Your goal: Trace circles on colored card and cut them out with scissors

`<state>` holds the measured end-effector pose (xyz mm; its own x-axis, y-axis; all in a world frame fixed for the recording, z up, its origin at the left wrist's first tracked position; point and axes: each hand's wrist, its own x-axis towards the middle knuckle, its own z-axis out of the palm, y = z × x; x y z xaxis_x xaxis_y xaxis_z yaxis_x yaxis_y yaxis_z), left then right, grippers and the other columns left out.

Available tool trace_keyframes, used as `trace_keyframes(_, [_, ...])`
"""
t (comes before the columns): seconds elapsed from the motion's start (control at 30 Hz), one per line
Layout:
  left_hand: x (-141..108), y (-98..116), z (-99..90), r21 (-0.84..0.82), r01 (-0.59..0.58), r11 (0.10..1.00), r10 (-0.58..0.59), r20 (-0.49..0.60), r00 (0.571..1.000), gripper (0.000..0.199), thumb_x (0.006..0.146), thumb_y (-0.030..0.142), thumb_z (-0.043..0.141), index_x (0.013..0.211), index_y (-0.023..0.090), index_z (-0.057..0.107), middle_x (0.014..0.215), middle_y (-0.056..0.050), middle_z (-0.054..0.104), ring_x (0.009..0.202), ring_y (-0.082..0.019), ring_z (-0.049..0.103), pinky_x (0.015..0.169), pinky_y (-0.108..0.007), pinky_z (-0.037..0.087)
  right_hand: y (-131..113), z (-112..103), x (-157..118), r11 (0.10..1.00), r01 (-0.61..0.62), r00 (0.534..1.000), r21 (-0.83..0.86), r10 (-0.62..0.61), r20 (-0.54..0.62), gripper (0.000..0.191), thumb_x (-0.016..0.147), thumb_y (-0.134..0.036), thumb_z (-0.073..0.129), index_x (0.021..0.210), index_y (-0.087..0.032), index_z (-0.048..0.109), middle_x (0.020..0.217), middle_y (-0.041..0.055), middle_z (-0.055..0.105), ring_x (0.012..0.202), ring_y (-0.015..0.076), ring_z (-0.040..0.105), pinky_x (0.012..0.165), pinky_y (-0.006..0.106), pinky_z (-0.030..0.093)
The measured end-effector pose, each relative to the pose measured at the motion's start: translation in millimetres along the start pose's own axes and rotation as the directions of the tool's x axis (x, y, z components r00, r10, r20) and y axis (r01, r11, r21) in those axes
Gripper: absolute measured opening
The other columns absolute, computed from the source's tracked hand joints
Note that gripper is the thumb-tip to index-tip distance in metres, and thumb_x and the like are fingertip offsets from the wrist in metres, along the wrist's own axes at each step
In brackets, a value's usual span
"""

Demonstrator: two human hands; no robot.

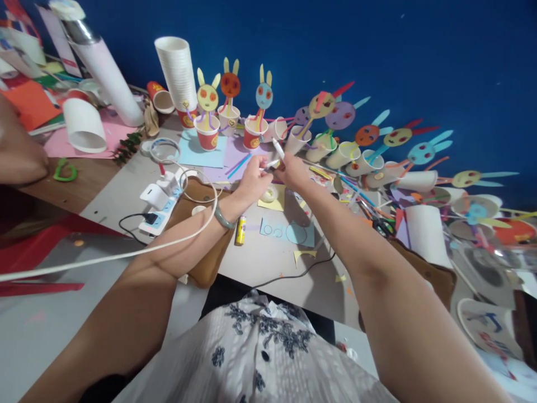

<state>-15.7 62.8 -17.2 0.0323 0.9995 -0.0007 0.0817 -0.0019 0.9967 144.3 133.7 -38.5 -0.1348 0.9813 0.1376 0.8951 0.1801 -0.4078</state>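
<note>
Jutting from the gripping right hand (292,171), just above frame centre, the pen (277,148) tilts near the left hand (254,182), whose hold I cannot tell.

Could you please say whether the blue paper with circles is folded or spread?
Spread: the blue paper lies flat, its circles showing and no fold visible.

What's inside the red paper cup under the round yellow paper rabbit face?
Purple stems below the round yellow paper rabbit face reach into the red paper cup; its front wall hides their lower ends.
</note>
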Motion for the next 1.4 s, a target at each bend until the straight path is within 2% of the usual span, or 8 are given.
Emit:
trace_keyframes(0.23, [-8, 15, 2.0, -0.199, 0.179, 0.964, -0.174, 0.041, 0.984, 0.024, 0.092, 0.015, 0.062, 0.115, 0.016, 0.055, 0.099, -0.003, 0.064, 0.071, -0.008, 0.056, 0.07, -0.022, 0.047, -27, -27, -61, 0.836, 0.025, 0.987, 0.549, 0.067, -0.147, 0.041, 0.072, -0.025, 0.073, 0.087, -0.027, 0.035, 0.073, -0.0039, 0.063, 0.07, 0.0176, 0.064, 0.071, 0.034, 0.051])
trace_keyframes(0.3, [-11, 19, 1.9, -0.231, 0.166, 0.959, -0.14, 0.126, 0.982, 0.004, 0.094, 0.014, 0.06, 0.095, 0.015, 0.057, 0.081, 0.002, 0.061, 0.062, -0.006, 0.052, 0.062, -0.02, 0.043, -34, -28, -84, 0.758, 0.022, 0.99, 0.652, 0.073, -0.118, 0.043, 0.073, -0.03, 0.073, 0.088, -0.028, 0.033, 0.073, -0.005, 0.064, 0.07, 0.0167, 0.066, 0.07, 0.033, 0.053])
trace_keyframes(0.47, [-21, 25, 2.4, -0.313, 0.11, 0.943, -0.021, 0.277, 0.961, 0.022, 0.088, 0.016, 0.072, 0.073, 0.015, 0.055, 0.06, 0.006, 0.055, 0.054, -0.004, 0.048, 0.056, -0.019, 0.039, -35, -31, -117, 0.649, 0.014, 0.984, 0.761, 0.126, -0.126, 0.051, 0.073, -0.039, 0.078, 0.088, -0.029, 0.03, 0.079, -0.0044, 0.065, 0.075, 0.0175, 0.07, 0.075, 0.036, 0.058])
trace_keyframes(0.6, [-25, 24, 3.2, -0.323, 0.137, 0.936, -0.017, 0.349, 0.937, 0.019, 0.08, 0.014, 0.08, 0.075, 0.013, 0.061, 0.063, 0.005, 0.06, 0.054, -0.004, 0.052, 0.057, -0.021, 0.041, -29, -37, -126, 0.66, 0.016, 0.978, 0.751, 0.146, -0.149, 0.054, 0.073, -0.04, 0.08, 0.087, -0.029, 0.03, 0.078, -0.0044, 0.066, 0.071, 0.0167, 0.068, 0.071, 0.035, 0.057])
trace_keyframes(0.77, [-23, 22, 2.7, -0.329, 0.212, 0.92, -0.071, 0.392, 0.917, 0.014, 0.087, 0.013, 0.072, 0.076, 0.012, 0.063, 0.062, 0.004, 0.061, 0.052, -0.003, 0.051, 0.056, -0.019, 0.041, -21, -44, -139, 0.742, 0.0, 0.967, 0.67, 0.171, -0.189, 0.054, 0.075, -0.054, 0.08, 0.084, -0.028, 0.034, 0.07, -0.0053, 0.062, 0.063, 0.0156, 0.062, 0.064, 0.033, 0.053])
trace_keyframes(0.9, [-19, 23, 2.0, -0.394, 0.289, 0.873, -0.131, 0.38, 0.916, 0.017, 0.093, 0.018, 0.065, 0.078, 0.013, 0.061, 0.069, 0.001, 0.066, 0.05, -0.002, 0.052, 0.05, -0.017, 0.037, -18, -50, -157, 0.845, -0.009, 0.986, 0.535, 0.096, -0.134, 0.048, 0.096, -0.069, 0.048, 0.079, -0.025, 0.044, 0.059, -0.0039, 0.054, 0.052, 0.0133, 0.051, 0.056, 0.029, 0.043])
trace_keyframes(1.13, [-16, 22, 1.5, -0.423, 0.306, 0.853, -0.143, 0.374, 0.916, 0.017, 0.094, 0.02, 0.066, 0.08, 0.014, 0.059, 0.064, 0.003, 0.062, 0.05, -0.003, 0.055, 0.047, -0.016, 0.036, -18, -53, -177, 0.96, -0.011, 1.0, 0.279, 0.012, -0.002, 0.046, 0.101, -0.065, 0.037, 0.077, -0.026, 0.041, 0.058, -0.001, 0.053, 0.052, 0.0162, 0.049, 0.053, 0.029, 0.036])
trace_keyframes(1.4, [-17, 25, 0.2, -0.39, 0.277, 0.878, -0.154, 0.317, 0.936, 0.009, 0.096, 0.017, 0.059, 0.089, 0.016, 0.054, 0.077, 0.0, 0.071, 0.053, -0.005, 0.058, 0.051, -0.019, 0.039, -17, -52, -175, 0.969, -0.017, 1.0, 0.248, 0.014, 0.017, 0.043, 0.101, -0.061, 0.038, 0.075, -0.027, 0.04, 0.057, -0.0008, 0.053, 0.051, 0.0171, 0.048, 0.052, 0.029, 0.035])
